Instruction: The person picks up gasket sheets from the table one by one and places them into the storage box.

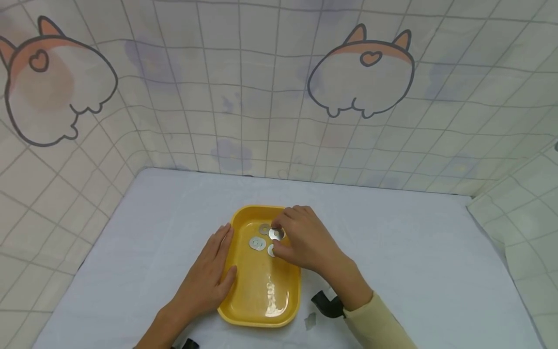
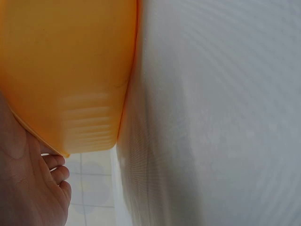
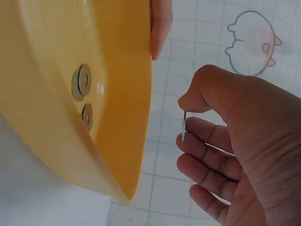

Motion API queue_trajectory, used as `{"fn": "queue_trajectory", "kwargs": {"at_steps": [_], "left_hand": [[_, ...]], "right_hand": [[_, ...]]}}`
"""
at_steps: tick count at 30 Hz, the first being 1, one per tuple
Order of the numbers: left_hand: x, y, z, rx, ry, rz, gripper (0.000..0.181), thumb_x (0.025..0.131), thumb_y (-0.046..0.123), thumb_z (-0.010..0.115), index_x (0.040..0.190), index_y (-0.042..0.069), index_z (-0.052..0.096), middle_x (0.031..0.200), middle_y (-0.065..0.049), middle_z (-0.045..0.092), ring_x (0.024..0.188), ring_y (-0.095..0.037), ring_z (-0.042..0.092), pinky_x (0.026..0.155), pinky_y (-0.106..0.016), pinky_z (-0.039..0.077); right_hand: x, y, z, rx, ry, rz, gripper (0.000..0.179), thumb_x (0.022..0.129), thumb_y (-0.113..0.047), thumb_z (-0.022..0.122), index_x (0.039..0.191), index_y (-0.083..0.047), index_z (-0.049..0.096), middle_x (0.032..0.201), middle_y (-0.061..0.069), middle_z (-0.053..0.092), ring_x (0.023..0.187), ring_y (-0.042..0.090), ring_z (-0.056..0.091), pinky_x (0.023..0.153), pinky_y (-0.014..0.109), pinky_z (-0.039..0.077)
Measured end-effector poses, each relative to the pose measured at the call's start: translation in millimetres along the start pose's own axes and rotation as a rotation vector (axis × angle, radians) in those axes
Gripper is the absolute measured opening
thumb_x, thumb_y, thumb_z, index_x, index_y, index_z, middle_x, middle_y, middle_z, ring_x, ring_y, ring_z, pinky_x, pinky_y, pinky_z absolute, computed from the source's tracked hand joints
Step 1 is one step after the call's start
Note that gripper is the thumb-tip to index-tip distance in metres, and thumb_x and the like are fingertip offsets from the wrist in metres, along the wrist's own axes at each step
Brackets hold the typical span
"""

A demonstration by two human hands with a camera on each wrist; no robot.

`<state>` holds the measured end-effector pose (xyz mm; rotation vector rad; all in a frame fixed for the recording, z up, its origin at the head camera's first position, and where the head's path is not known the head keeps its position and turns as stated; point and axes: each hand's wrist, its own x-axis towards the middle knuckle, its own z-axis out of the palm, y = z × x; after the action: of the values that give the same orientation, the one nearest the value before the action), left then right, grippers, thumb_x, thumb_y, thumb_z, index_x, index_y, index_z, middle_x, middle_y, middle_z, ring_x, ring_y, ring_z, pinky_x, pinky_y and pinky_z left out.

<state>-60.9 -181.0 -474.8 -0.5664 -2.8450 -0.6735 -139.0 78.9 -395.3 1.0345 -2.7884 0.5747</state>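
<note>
A yellow plastic tray (image 1: 257, 303) lies on the white table with several flat metal washers (image 1: 257, 243) in its far half. My right hand (image 1: 310, 242) is raised over the tray's right side. Between thumb and fingertips it pinches one washer (image 3: 184, 127), seen edge-on in the right wrist view, above the rim. Along the tray's left rim rests my left hand (image 1: 204, 276), its fingers straight and the thumb at the inner edge. The left wrist view shows the tray's outer wall (image 2: 89, 70) beside that palm. Part of another washer is hidden by my right thumb.
Tiled-pattern curtains (image 1: 261, 97) with cartoon prints stand behind and beside the table (image 1: 392, 252). Close to my right wrist is a black curved piece (image 1: 329, 306), with a small grey patch (image 1: 310, 321) near it on the table.
</note>
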Motion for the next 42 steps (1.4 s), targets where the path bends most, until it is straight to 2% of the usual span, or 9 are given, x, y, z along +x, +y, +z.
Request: {"fn": "queue_trajectory", "kwargs": {"at_steps": [13,17,29,33,36,42], "left_hand": [[-0.1,-1.6,1.3,0.002,0.012,0.012,0.080,0.099,0.022,0.060,0.167,0.001,0.023,0.175,-0.016,0.026,0.162,-0.035,0.028,0.136,-0.021,-0.002],[-0.5,-0.7,0.7,0.004,0.010,0.010,0.080,0.100,0.022,0.060,0.167,0.001,0.023,0.175,-0.016,0.027,0.162,-0.035,0.028,0.138,-0.027,0.004],[0.9,0.8,-1.1,0.005,-0.004,-0.007,0.079,0.100,0.022,0.060,0.167,0.000,0.025,0.175,-0.016,0.026,0.162,-0.035,0.029,0.139,-0.031,0.008],[1.0,0.8,-0.7,-0.001,-0.024,-0.013,0.080,0.100,0.023,0.059,0.168,0.001,0.023,0.176,-0.014,0.024,0.163,-0.034,0.026,0.137,-0.024,0.000],[0.5,0.6,-0.3,-0.002,-0.026,-0.012,0.081,0.100,0.023,0.059,0.168,0.002,0.021,0.177,-0.013,0.022,0.164,-0.033,0.025,0.137,-0.024,-0.001],[-0.1,0.6,-0.2,-0.001,-0.030,-0.026,0.083,0.100,0.024,0.059,0.170,0.004,0.018,0.178,-0.012,0.020,0.165,-0.032,0.023,0.139,-0.037,0.012]], "right_hand": [[5.6,-9.4,5.7,0.010,-0.027,-0.032,0.021,0.088,-0.027,0.076,0.105,-0.014,0.078,0.102,-0.003,0.076,0.106,0.019,0.068,0.102,0.039,0.054],[5.9,-11.8,7.0,0.010,-0.030,-0.037,0.020,0.089,-0.027,0.077,0.105,-0.015,0.077,0.100,-0.004,0.075,0.104,0.018,0.068,0.100,0.038,0.054],[5.2,-17.1,11.9,0.049,-0.009,-0.053,0.016,0.089,-0.026,0.077,0.101,-0.017,0.077,0.095,-0.007,0.072,0.101,0.018,0.066,0.098,0.037,0.055],[3.2,-17.3,13.7,0.064,-0.023,-0.046,0.017,0.090,-0.026,0.077,0.104,-0.017,0.077,0.101,-0.006,0.074,0.105,0.019,0.067,0.103,0.039,0.055],[-0.6,-16.0,12.9,0.062,-0.008,-0.037,0.021,0.091,-0.026,0.076,0.110,-0.016,0.077,0.108,-0.003,0.076,0.109,0.020,0.069,0.104,0.040,0.054],[-10.9,-8.7,7.9,0.073,0.049,0.000,0.022,0.093,-0.024,0.075,0.113,-0.016,0.079,0.115,-0.003,0.078,0.113,0.020,0.071,0.108,0.042,0.052]]}}
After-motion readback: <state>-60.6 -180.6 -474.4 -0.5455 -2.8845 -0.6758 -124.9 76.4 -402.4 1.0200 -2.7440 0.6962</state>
